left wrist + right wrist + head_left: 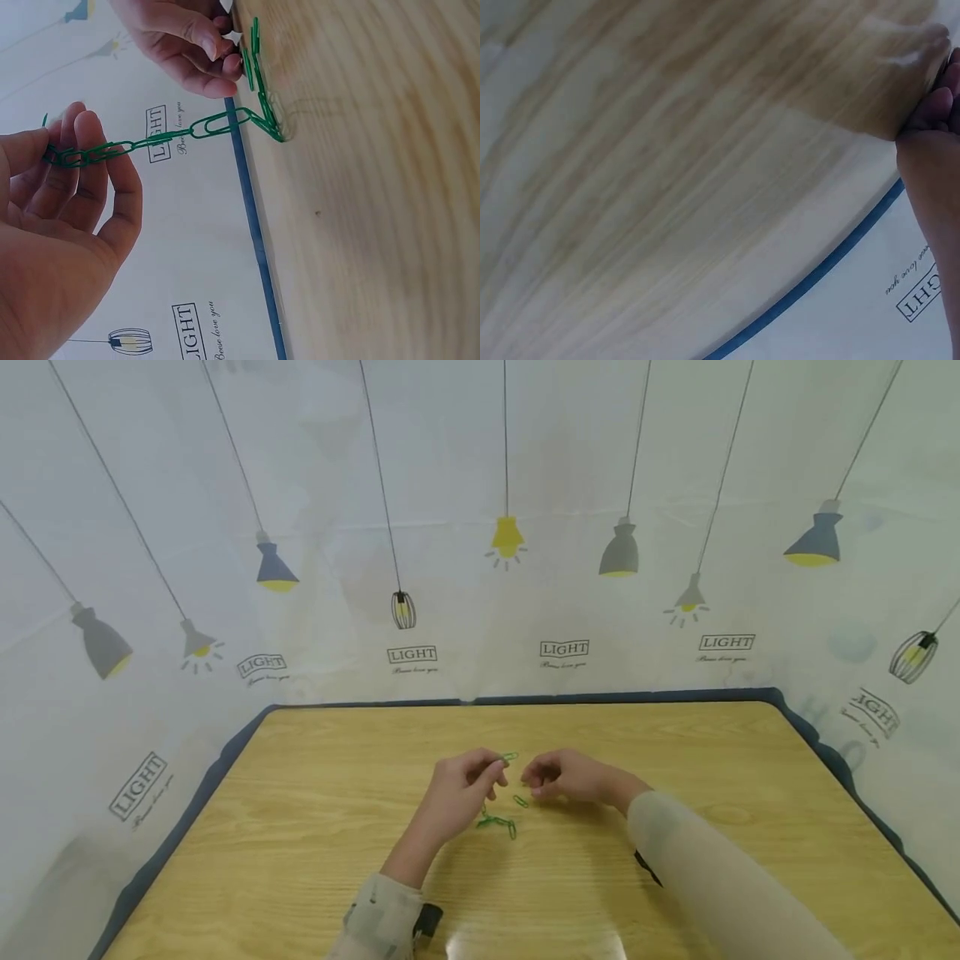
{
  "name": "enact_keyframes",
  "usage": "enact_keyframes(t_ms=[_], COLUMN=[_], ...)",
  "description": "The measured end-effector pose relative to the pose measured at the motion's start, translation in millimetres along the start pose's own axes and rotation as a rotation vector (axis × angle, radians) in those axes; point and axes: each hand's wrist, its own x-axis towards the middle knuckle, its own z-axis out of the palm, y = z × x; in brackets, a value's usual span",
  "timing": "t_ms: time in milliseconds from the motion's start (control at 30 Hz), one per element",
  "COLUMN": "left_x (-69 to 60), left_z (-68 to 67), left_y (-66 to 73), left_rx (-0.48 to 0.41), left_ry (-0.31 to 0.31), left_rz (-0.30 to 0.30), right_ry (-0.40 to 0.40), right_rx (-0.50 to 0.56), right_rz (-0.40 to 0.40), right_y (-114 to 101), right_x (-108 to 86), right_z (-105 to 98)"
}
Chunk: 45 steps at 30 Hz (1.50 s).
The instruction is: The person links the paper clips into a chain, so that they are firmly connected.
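My left hand (pixel 467 793) pinches one end of a chain of green paper clips (pixel 161 137) between thumb and fingers, above the wooden table (pixel 315 827). From there the linked clips hang down, and their lower end lies on the tabletop in the left wrist view. A single green paper clip (pixel 521 801) appears between the two hands in the head view, close to the right fingertips. My right hand (pixel 573 775) is low over the table with bent fingers, and no clip shows in its grasp. In the right wrist view only part of this hand (pixel 934 120) shows, at the right edge.
A white backdrop (pixel 465 610) printed with hanging lamps and the word LIGHT surrounds the table on the far side and both flanks. Dark blue edging (pixel 630 697) runs along the table's rim. Bright reflections lie on the near tabletop.
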Motion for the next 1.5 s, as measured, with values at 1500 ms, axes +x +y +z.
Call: enact_keyframes(t_ms=[1500], left_x=[1.9], left_z=[4.1], left_y=[3.2], left_rx=[-0.044], left_ry=[0.037], left_rz=[-0.001], right_ry=[0.096], right_rx=[0.044], right_rz=[-0.010], right_y=[3.6], right_x=[-3.7], right_z=[12.4])
